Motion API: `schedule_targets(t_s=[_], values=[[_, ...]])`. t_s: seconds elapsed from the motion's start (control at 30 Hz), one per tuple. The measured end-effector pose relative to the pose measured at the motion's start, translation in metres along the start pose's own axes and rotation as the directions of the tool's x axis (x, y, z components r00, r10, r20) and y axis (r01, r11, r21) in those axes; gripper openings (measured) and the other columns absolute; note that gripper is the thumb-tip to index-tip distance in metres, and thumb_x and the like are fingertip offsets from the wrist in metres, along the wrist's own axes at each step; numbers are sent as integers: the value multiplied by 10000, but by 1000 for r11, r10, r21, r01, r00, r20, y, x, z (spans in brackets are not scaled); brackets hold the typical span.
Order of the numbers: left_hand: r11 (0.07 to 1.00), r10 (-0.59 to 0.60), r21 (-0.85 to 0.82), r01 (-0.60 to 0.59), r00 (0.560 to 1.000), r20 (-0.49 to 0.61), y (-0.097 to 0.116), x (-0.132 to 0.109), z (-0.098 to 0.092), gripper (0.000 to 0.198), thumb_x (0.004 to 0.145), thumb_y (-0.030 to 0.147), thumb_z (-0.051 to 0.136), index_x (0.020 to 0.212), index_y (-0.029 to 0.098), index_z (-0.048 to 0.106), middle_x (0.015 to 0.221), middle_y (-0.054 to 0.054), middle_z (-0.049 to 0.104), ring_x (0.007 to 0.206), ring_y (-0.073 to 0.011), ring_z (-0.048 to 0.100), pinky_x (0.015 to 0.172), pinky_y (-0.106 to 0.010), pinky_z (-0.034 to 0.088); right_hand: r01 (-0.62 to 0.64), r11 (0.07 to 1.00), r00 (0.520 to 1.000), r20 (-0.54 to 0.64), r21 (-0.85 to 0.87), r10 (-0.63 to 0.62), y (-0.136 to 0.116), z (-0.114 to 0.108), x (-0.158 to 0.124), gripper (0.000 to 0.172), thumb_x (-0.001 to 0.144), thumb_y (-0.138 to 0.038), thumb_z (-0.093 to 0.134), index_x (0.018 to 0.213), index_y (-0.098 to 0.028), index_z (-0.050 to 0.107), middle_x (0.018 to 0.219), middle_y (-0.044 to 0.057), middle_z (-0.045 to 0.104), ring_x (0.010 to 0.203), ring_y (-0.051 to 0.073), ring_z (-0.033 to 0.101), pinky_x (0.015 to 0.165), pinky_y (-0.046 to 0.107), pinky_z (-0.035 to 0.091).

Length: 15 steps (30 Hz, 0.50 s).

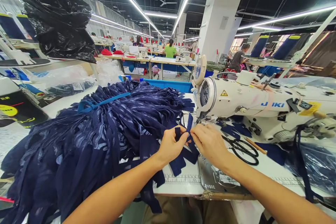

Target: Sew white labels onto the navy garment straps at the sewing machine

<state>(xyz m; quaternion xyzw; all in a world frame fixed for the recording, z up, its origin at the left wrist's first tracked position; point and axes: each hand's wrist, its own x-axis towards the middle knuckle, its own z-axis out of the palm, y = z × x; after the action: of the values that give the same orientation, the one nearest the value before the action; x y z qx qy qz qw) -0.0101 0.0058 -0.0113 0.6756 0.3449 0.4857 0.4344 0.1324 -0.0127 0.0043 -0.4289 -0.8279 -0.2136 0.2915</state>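
Note:
Just left of the sewing machine's needle end, my left hand [172, 144] and my right hand [208, 142] meet over the table. Both pinch a navy fabric strip [189, 122], whose free end sticks up between them. The fingers of my left hand are closed on the strip, with navy cloth also looped over them. My right hand's thumb and fingers press together at the strip's right side. Further navy strap ends [177, 165] hang below the hands. They appear to belong to the big pile of navy lace garments [105, 126] on my left, tied with a blue band [105, 102].
A white sewing machine [241, 96] stands at the right. Black-handled scissors [245, 152] and a wooden-handled tool [256, 146] lie beside my right wrist. A black plastic bag [52, 17] covers something at the upper left. Other people work at tables further back.

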Motion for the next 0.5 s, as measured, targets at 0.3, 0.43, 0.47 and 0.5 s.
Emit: schedule_targets(t_s=[0.3, 0.43, 0.47, 0.5], values=[[984, -85, -155, 93, 995, 60, 6, 0, 1, 180, 753, 275, 504, 651, 129, 529, 573, -11, 594, 489, -90, 529, 534, -211, 441, -218, 969, 970, -86, 114, 228, 22, -1, -8, 147, 746, -102, 419, 639, -187, 475, 572, -8, 478, 515, 121, 385, 536, 252, 281], [962, -123, -239, 134, 991, 59, 3, 3, 1, 204, 739, 311, 538, 656, 124, 535, 581, -23, 610, 472, -91, 526, 523, -217, 440, -186, 967, 977, -74, 173, 201, 21, -4, -14, 169, 793, -135, 398, 662, -187, 493, 582, -1, 485, 535, 124, 397, 543, 251, 295], [960, -123, -246, 133, 991, 58, 2, 3, 1, 207, 738, 314, 541, 659, 123, 539, 586, -24, 613, 474, -91, 528, 528, -219, 441, -165, 971, 981, -73, 171, 180, 18, -5, -15, 179, 803, -139, 394, 668, -185, 502, 577, 1, 488, 537, 125, 400, 547, 255, 295], [960, -120, -248, 131, 991, 58, 2, 3, 1, 208, 739, 314, 541, 662, 121, 544, 592, -26, 615, 479, -91, 530, 534, -219, 443, -149, 974, 984, -70, 168, 163, 15, -5, -15, 186, 812, -140, 391, 677, -182, 511, 576, 2, 494, 538, 126, 404, 550, 258, 294]])
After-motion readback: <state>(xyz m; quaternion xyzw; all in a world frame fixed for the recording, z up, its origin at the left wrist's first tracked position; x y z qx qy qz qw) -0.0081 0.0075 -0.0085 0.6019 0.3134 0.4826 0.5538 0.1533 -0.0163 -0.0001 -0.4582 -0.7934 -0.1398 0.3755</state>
